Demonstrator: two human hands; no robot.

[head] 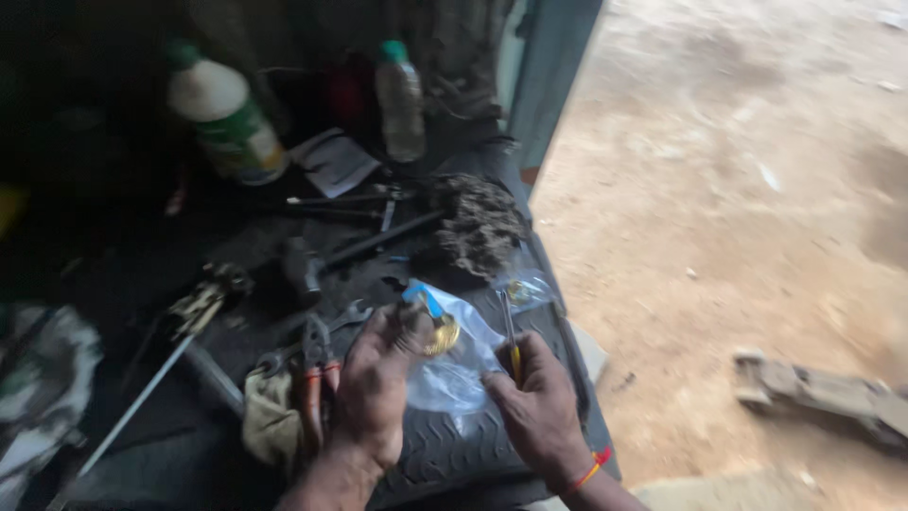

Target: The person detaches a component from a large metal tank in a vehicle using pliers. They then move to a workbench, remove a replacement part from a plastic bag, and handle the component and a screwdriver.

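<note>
My left hand (pixel 376 378) grips a small round brass part (pixel 442 336) together with a clear plastic bag (pixel 454 364) that has a blue tag. My right hand (pixel 536 402) holds the bag's lower edge and a thin yellow-handled screwdriver (pixel 511 336) that points up. Both hands hover over a black ribbed rubber mat (pixel 454 454). A red and yellow thread band circles my right wrist.
Orange-handled pliers (pixel 317 374) and a dirty rag (pixel 268 416) lie left of my hands. A hammer (pixel 312 265), a long screwdriver (pixel 170 341), a greasy wad (pixel 480 222) and two plastic bottles (pixel 227 118) sit farther back. Bare dirt ground (pixel 738 189) lies right.
</note>
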